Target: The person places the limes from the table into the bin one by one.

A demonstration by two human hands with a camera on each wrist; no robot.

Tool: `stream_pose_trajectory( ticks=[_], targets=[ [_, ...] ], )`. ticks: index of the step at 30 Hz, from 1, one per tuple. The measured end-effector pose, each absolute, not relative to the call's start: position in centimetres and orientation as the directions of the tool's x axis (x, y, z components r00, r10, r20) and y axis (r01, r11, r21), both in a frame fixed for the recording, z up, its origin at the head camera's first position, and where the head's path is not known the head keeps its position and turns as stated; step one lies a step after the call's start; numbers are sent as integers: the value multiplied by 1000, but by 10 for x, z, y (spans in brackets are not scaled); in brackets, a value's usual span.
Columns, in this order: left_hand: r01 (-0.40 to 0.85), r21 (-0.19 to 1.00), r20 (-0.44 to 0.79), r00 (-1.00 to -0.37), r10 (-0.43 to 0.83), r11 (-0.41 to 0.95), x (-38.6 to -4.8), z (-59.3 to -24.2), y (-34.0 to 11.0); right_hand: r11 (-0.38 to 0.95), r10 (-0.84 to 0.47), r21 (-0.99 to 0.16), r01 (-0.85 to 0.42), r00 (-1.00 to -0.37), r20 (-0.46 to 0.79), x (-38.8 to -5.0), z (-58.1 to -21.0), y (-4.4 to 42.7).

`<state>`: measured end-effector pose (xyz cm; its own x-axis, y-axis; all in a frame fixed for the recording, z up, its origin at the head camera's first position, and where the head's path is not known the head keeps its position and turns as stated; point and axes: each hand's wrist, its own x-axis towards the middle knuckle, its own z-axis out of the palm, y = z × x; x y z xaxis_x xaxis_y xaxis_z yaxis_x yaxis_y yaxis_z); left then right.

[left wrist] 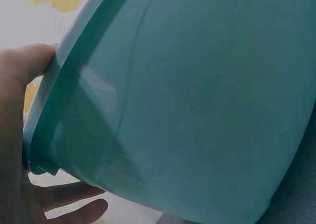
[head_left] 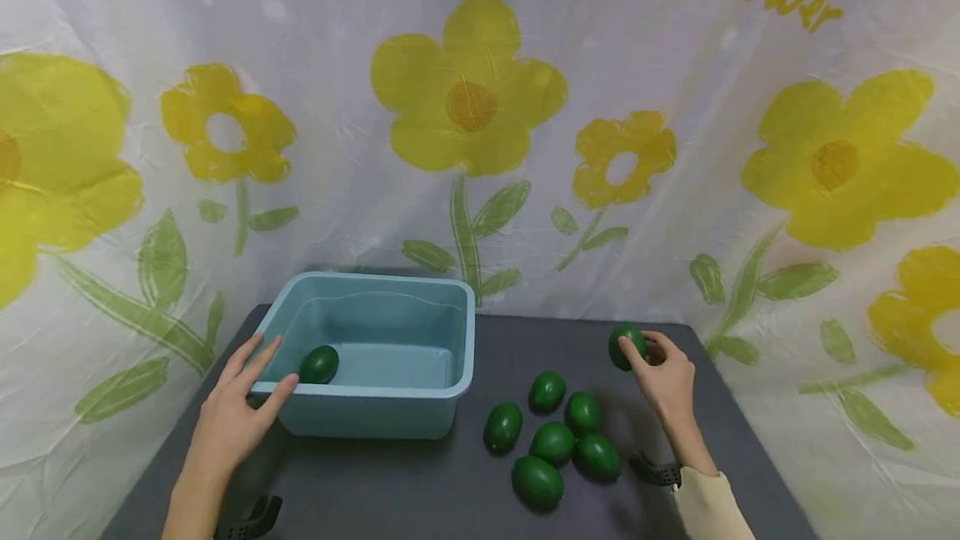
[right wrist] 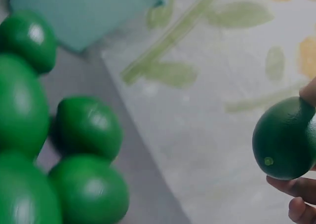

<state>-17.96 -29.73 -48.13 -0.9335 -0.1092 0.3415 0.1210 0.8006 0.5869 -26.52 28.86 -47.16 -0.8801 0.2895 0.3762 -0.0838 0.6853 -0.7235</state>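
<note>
A green lime (head_left: 624,347) is pinched between the thumb and fingers of my right hand (head_left: 666,373), raised above the right part of the table. In the right wrist view this lime (right wrist: 284,137) shows its small pale stem end. My left hand (head_left: 236,419) rests at the near left corner of a light blue plastic basin (head_left: 367,415), its fingers fairly straight. The left wrist view shows the thumb touching the basin's rim (left wrist: 54,68). One lime (head_left: 319,365) lies inside the basin at its left. Several loose limes (head_left: 553,443) lie grouped between the basin and my right hand.
The dark grey table (head_left: 375,490) reaches back to a white curtain (head_left: 337,215) painted with yellow flowers. The curtain also hangs along both sides. A black band (head_left: 656,471) is on the right wrist, another (head_left: 255,521) by the left.
</note>
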Motion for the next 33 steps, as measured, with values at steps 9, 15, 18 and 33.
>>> stream_pose_trajectory(
  ticks=[9, 15, 18, 33],
  targets=[
    [113, 579, 340, -934, -112, 808, -182, -478, -298, 639, 292, -755, -147, -862, 415, -274, -447, 271],
    [112, 577, 338, -935, -112, 809, -181, -480, -298, 700, 187, -666, -258, -834, 519, -277, -441, 261],
    [114, 574, 343, -933, -112, 811, -180, -481, -298, 701, 155, -649, -296, -825, 544, -278, -439, 256],
    [119, 585, 345, -932, -114, 802, -177, -479, -296, 627, 113, -695, -352, -842, 528, -291, -434, 216]
  ],
)
